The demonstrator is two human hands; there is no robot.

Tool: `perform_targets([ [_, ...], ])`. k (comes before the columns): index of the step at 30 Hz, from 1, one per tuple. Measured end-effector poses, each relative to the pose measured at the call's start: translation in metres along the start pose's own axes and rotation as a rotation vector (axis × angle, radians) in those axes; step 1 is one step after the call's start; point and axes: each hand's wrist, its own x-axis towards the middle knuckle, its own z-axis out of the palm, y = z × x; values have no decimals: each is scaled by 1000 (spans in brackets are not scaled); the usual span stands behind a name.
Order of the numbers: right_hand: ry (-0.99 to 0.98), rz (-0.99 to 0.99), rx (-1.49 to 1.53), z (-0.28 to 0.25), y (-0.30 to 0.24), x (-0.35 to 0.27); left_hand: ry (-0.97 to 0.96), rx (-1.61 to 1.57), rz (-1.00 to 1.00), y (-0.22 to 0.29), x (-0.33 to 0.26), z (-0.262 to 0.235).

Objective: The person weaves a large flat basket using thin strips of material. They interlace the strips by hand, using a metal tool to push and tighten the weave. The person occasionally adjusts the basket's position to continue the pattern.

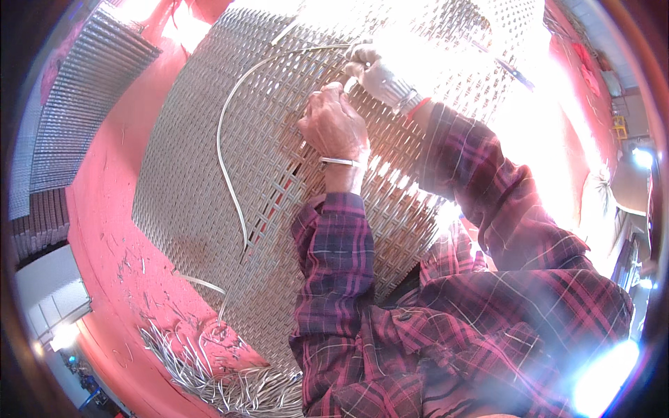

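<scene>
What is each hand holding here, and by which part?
Both the left hand and gloved right hand pinch the loose pale strip near its upper end, against the woven panel.

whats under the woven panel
The woven panel lies on a red floor that shows along its left edge and through small gaps in the weave. Loose strips spread out at its lower end. The floor beneath the panel's middle is covered.

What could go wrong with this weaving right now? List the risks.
1. The long loose strand arcs free over the woven panel; it could snag or kink when pulled.
2. Strong glare washes out the spot where the gloved right hand grips the strand, so a slot could be missed.
3. The bare left hand presses on the weave; a strand edge might scrape it.
</scene>
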Motion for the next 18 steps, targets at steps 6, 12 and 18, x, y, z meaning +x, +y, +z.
perform_targets([
  [6,-5,67,9,-35,8,15,251,-103,215,-15,-12,4],
  [12,289,-70,125,-135,61,51,45,-529,-3,-7,1,13],
  [18,-264,-597,688,-128,86,-1,29,-82,276,21,24,47],
])
